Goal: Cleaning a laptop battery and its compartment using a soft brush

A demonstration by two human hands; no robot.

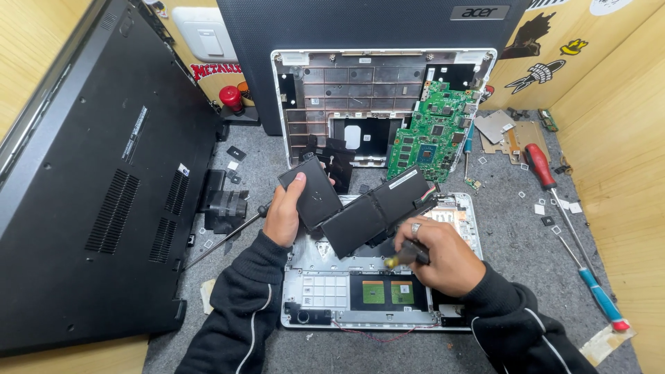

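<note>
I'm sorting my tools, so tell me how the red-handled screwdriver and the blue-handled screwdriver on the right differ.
The red-handled screwdriver lies farther back, beside a metal plate; the blue-handled screwdriver lies nearer the front edge of the grey mat. The red handle is one colour and thicker; the blue handle is slimmer with a red end. Both lie flat on the mat, untouched by either hand.

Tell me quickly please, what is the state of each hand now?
Left hand: closed on one end of the black battery pack, lifting it.
Right hand: closed around a small tool with a yellow tip.
</note>
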